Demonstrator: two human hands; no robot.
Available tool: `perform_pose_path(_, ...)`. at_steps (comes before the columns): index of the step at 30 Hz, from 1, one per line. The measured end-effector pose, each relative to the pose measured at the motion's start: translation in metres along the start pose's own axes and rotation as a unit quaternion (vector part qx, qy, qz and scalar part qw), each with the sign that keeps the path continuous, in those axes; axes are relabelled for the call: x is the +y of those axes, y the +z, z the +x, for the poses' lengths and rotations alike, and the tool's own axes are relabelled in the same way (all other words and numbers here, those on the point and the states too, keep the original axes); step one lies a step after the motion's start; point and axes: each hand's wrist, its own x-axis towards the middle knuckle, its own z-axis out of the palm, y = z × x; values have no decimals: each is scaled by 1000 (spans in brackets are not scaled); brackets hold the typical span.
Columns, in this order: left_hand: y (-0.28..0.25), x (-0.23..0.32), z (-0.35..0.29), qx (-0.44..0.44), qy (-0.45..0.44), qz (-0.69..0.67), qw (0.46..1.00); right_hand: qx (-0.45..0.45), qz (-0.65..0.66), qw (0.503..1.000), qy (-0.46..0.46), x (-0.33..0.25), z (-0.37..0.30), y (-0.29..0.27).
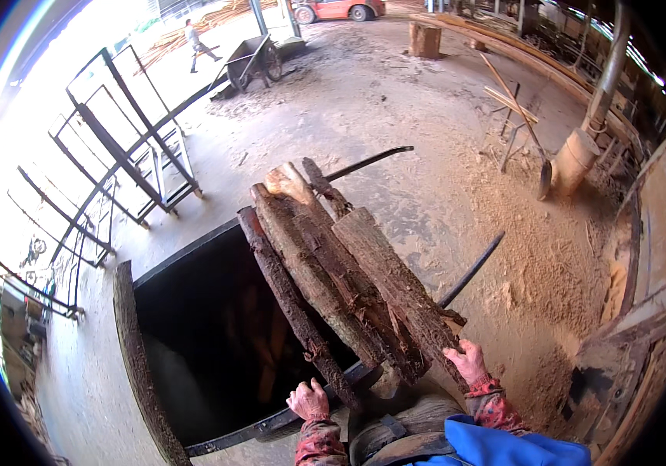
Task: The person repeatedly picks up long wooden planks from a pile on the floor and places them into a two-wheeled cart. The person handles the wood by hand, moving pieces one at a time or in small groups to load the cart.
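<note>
Several bark-covered logs lie side by side, their near ends toward me, partly over a deep dark bin with a black rim (216, 446). My right hand (466, 362) is closed on the near end of the rightmost thick log (395, 264). At the bin's near rim, beside the lower end of a thin dark log (282, 287), my left hand (308, 400) is closed with its fingers curled; what it grips, if anything, is hidden. Between these lies a thicker brown log (306, 272). Pale wood pieces (273, 349) show dimly inside the bin.
Two dark metal bars (472, 268) stick out right of the logs. A long bark slab (142, 365) borders the bin's left. Metal frames (127, 167) and a wheelbarrow (251, 62) stand farther off. A shovel (544, 175) leans near a log post (575, 159) amid sawdust. A person (194, 45) walks far off.
</note>
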Motion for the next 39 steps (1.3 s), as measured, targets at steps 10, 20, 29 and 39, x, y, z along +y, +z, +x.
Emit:
perform_pose_path(10, -14, -5, 7, -2, -12, -10, 1000, 23, 74, 996, -40, 22, 10, 9)
perform_pose_path(20, -20, -21, 12, -84, -66, 2, 994, 17, 99, 995, -16, 38, 17, 17)
perform_pose_path(29, -11, -4, 20, -81, -62, 22, 995, 45, 74, 996, -9, 41, 38, 5)
perform_pose_path(39, -6, -2, 22, -90, -52, 42, 994, 57, 107, 993, -5, 25, 83, 21)
